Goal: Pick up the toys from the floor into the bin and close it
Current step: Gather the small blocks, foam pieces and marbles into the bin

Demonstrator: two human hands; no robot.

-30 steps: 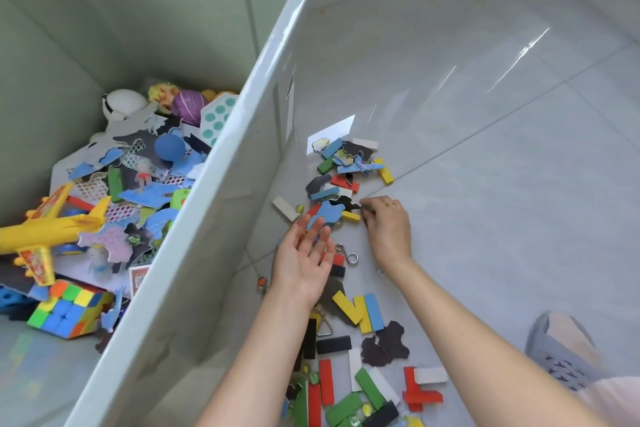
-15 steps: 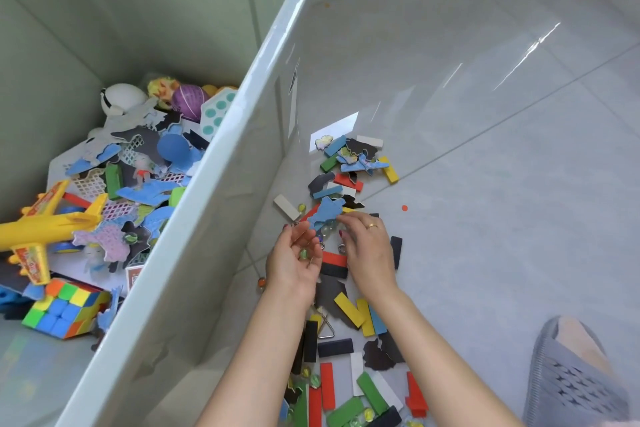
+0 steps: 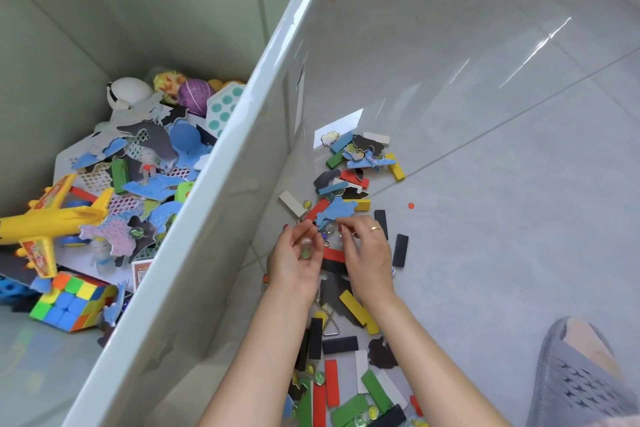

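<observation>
My left hand (image 3: 294,258) was cupped palm-up just beside the bin (image 3: 221,204), fingers curled round a few glass marbles (image 3: 305,251), one w/ a green swirl inside. My right hand (image 3: 367,250), ring on one finger, was palm-down right next to it, fingertips pinched together at the near edge of the toy pile (image 3: 349,184) on the grey tiled floor (image 3: 485,149); couldn't tell what it was pinching. The pile ran along the bin's outer wall: flat rectangular blocks in red, green, yellow, blue, black & white, blue and dark cardboard cut-out shapes, more marbles, and a metal triangle (image 3: 330,324) lying under my forearms. The bin itself was tall, pale green, glossy, w/ a thick rounded rim, lid off. Inside it lay a yellow toy plane (image 3: 52,218), a colour cube (image 3: 72,305), a white ball (image 3: 130,90), a purple ball (image 3: 195,95) and lots of the same blue cut-outs on a white mesh tray. A grey slipper (image 3: 581,378) showed at bottom right.
</observation>
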